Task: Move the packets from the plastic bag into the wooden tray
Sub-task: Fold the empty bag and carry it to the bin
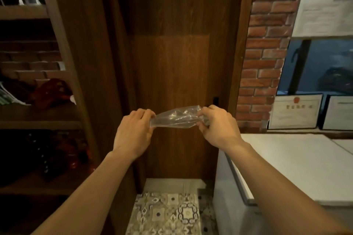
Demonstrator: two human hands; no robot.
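Observation:
A crumpled clear plastic bag (pixel 176 117) is stretched flat between my two hands, held in the air in front of a dark wooden door. My left hand (pixel 133 133) pinches its left end and my right hand (pixel 217 128) grips its bunched right end. I see no packets inside the bag. No wooden tray is in view.
A wooden door (pixel 172 53) stands straight ahead. Wooden shelves (pixel 38 118) with red items stand at the left. A white chest-like appliance (pixel 296 166) sits at the right below framed papers (pixel 295 110) and a brick wall (pixel 267 44). Patterned floor tiles (pixel 168 213) lie below.

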